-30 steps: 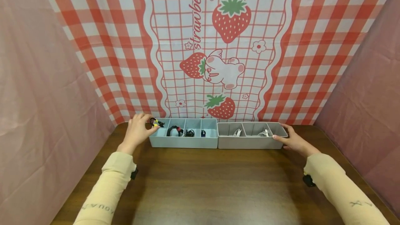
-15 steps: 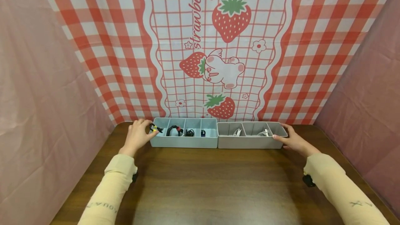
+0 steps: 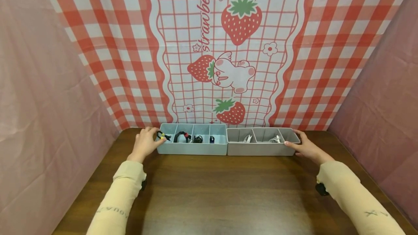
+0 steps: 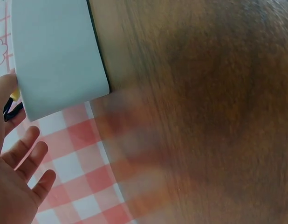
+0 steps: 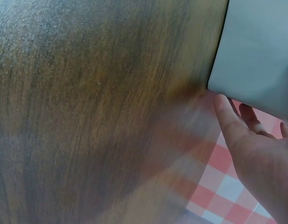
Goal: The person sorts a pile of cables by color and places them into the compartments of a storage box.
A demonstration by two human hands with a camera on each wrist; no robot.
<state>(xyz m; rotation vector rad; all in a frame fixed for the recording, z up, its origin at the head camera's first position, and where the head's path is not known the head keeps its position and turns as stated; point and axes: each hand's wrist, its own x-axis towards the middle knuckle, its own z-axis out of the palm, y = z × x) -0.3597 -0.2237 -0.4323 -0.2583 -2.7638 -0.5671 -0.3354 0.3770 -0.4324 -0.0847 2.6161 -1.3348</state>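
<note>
My left hand (image 3: 144, 143) is at the left end of the light blue divided box (image 3: 192, 149), pinching a black cable with a yellow band (image 3: 163, 136) between thumb and forefinger. This cable sits over or inside the leftmost compartment; whether it touches the bottom I cannot tell. In the left wrist view, the other fingers (image 4: 34, 161) spread loosely outside the box's end. My right hand (image 3: 307, 147) holds the right end of the grey divided box (image 3: 261, 150), thumb at the front rim, fingers along the end wall. The right wrist view shows several fingertips (image 5: 222, 103) against that end.
Further blue compartments hold a black cable with a red band (image 3: 182, 136), a coiled black cable (image 3: 198, 139) and a small dark blue-black item (image 3: 212, 139). White cables (image 3: 248, 138) lie in the grey box. Behind the boxes hangs a strawberry-print cloth (image 3: 235, 64); the wooden table (image 3: 222, 191) extends in front.
My left hand has lowered slightly and moved a little right, bringing the black cable further down into the leftmost blue compartment. The right hand stays in place on the grey box.
</note>
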